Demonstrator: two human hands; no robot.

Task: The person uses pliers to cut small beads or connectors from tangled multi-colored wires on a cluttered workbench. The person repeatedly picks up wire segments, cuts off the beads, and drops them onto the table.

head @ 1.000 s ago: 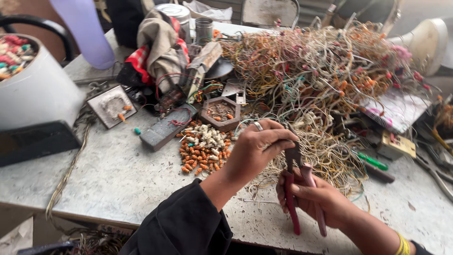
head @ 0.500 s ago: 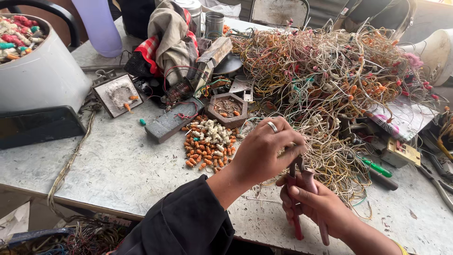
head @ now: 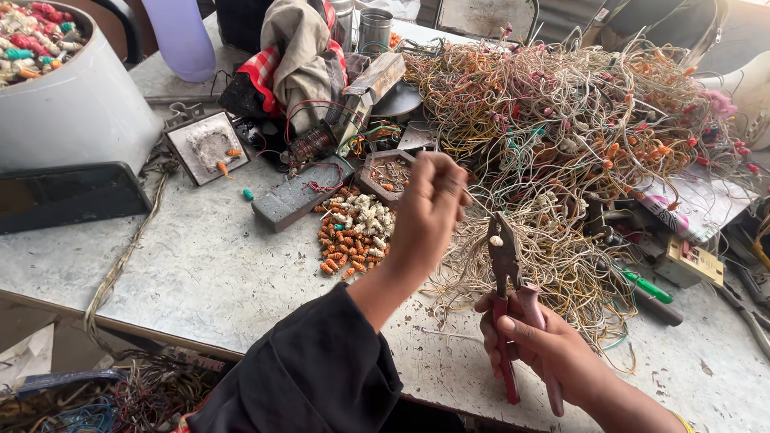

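Right hand (head: 553, 349) gripping red-handled steel pliers (head: 507, 277); left hand (head: 429, 210) loosely curled over tangled wires (head: 577, 136).

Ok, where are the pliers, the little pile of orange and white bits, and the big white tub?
pliers (head: 505, 261), head view, on the metal jaws.
pile of orange and white bits (head: 353, 232), head view, middle of the heap.
white tub (head: 76, 112), head view, on its side wall.
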